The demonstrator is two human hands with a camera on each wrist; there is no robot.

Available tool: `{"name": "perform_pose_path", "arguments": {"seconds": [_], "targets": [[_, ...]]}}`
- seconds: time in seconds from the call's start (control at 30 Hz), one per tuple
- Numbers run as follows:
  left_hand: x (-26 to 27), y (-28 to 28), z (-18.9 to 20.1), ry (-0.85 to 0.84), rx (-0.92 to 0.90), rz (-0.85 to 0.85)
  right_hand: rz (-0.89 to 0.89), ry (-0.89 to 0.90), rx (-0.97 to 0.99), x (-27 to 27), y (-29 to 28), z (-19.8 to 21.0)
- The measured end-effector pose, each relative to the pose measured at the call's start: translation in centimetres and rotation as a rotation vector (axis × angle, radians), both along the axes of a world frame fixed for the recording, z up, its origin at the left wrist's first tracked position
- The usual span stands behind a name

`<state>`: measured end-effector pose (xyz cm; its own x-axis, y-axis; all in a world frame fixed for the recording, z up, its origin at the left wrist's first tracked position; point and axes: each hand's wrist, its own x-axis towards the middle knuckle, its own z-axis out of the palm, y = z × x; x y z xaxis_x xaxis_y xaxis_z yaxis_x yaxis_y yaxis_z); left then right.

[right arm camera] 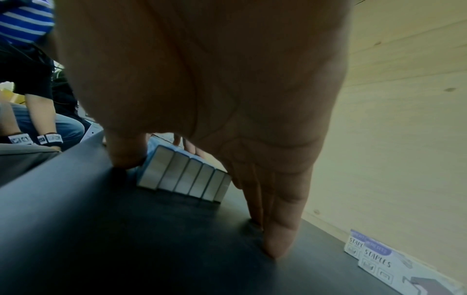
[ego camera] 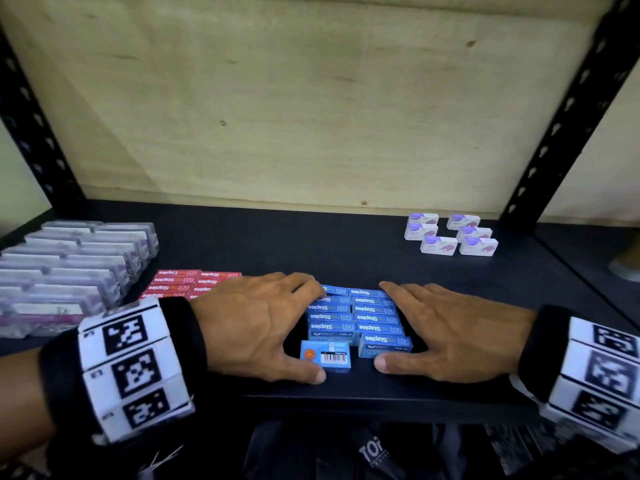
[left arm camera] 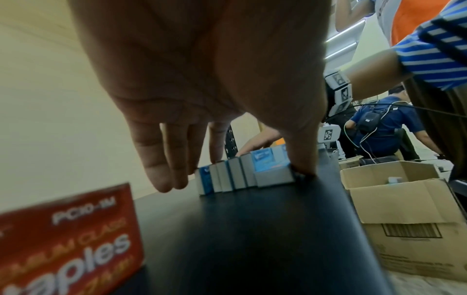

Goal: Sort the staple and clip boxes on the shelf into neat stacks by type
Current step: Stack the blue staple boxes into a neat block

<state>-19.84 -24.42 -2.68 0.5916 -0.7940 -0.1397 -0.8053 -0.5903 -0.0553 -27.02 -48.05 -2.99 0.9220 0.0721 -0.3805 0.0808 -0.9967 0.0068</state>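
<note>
On the dark shelf [ego camera: 311,237], listed left to right:

1. Far left: block of clear-wrapped clip boxes [ego camera: 69,268], packed in rows, purple print at the near end.
2. Just right of these: red staple boxes [ego camera: 180,282], laid flat in two columns, near end hidden under the left wrist.
3. Left hand [ego camera: 252,323]: palm down, fingers straight and held together, tips at the far left corner of the blue group; thumb spread wide, its tip touching the near edge of the loose blue box [ego camera: 325,355].
4. Centre, near the front edge: blue staple boxes [ego camera: 356,317], two columns between the hands; the loose blue box lies barcode-up, out of line at the near left.
5. Right hand [ego camera: 450,334]: palm down, fingers straight and together along the right side of the blue group; thumb spread, tip just beside the nearest right-column box.
6. Far right, near the plywood back panel [ego camera: 311,98]: six white-and-purple staple boxes [ego camera: 450,233], in two loose columns, well apart from the hands.
</note>
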Motion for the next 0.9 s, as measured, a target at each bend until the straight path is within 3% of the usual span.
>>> {"name": "perform_pose_path", "arguments": {"seconds": [0.2,0.6,0.9], "targets": [[0.5,0.0,-0.2,-0.043,-0.055,-0.066,-0.001,0.005,-0.004,0.2,-0.1,-0.1],[1.2,0.3,0.2,0.038,-0.049,-0.010,0.002,0.028,-0.027,0.2,0.0,0.3],[-0.2,0.2,-1.2,-0.131,0.284,0.129,-0.010,0.023,-0.210,-0.8,0.0,-0.2]]}}
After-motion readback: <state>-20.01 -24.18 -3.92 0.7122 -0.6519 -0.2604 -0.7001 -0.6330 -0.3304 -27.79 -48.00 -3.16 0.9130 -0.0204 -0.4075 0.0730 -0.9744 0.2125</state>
